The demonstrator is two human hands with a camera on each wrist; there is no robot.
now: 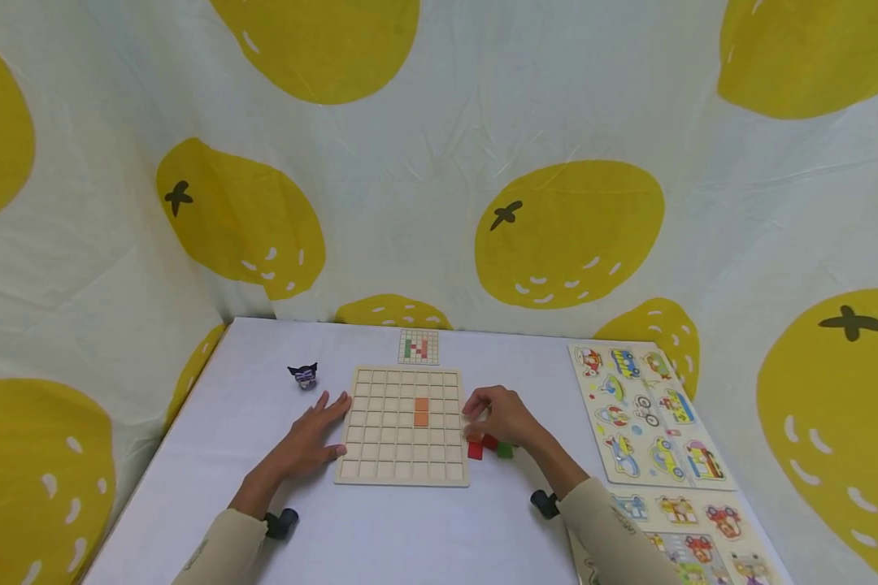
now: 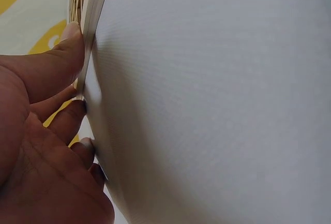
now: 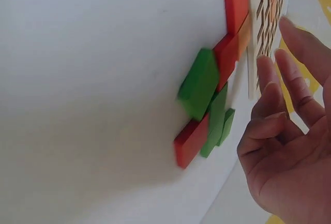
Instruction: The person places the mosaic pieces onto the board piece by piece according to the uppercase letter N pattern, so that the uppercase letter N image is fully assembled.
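A square wooden grid board (image 1: 402, 478) lies in the middle of the table, with two orange tiles (image 1: 421, 412) one above the other in its cells. At the board's left edge rests my left hand (image 1: 305, 439), fingers spread and thumb against the side. My right hand (image 1: 503, 416) hovers just off the right edge, fingers loosely bent and apart, with nothing between them. Below it is a loose group of tiles: red (image 3: 191, 140), green (image 3: 200, 84) and one orange (image 3: 243, 36). In the head view the hand partly hides this group.
Behind the board lies a small card (image 1: 419, 358) printed with a coloured grid pattern. A small dark figurine (image 1: 304, 377) stands at the back left. Two picture puzzle boards (image 1: 596, 418) line the right side. A fruit-print curtain (image 1: 410, 219) hangs behind the table.
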